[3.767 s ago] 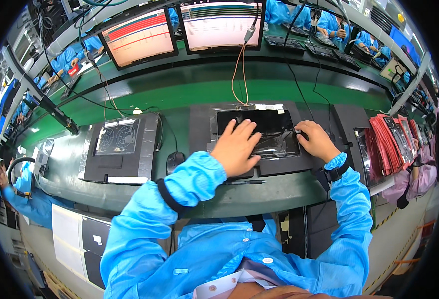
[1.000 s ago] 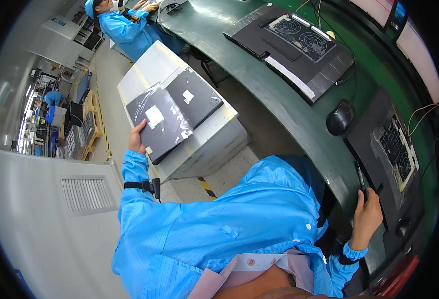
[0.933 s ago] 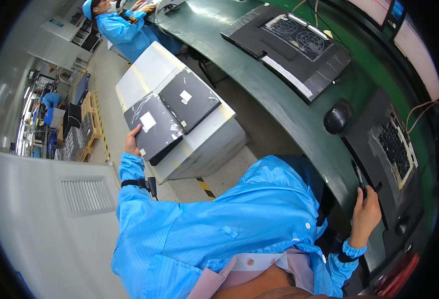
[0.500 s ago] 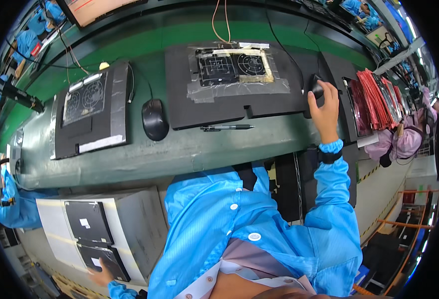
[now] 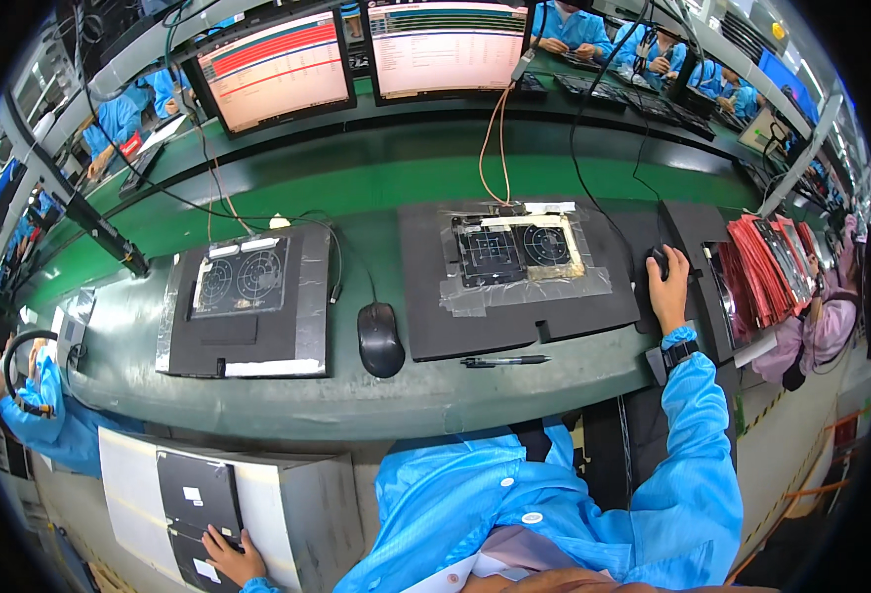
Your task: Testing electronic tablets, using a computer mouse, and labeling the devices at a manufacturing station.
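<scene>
My right hand (image 5: pixel 666 301) lies over a black computer mouse (image 5: pixel 659 260) on a dark pad at the right of the bench, its fingers round the sides. At lower left, my left hand (image 5: pixel 237 559) rests with fingers spread near the join of two flat black panels, perhaps closed laptops. The upper panel (image 5: pixel 190 484) and the lower panel (image 5: pixel 190 565) each bear a small white label and lie on a white-topped box (image 5: pixel 129 494). Two monitors (image 5: pixel 275 74) (image 5: pixel 447 54) with tables on their screens stand beyond the bench.
Two black foam boards (image 5: pixel 292 326) (image 5: pixel 574 326) with taped-on target-patterned plates lie on the green bench (image 5: pixel 287 405). Between them sits another black mouse (image 5: pixel 381 339); a pen (image 5: pixel 504 362) lies near the front. Red sleeves (image 5: pixel 751 282) stand at right. Cables cross the back; people work around.
The view has tilted up, bringing both monitors into sight. My left hand has moved from the lower panel's near edge up onto the join between panels. My right hand stays on the mouse.
</scene>
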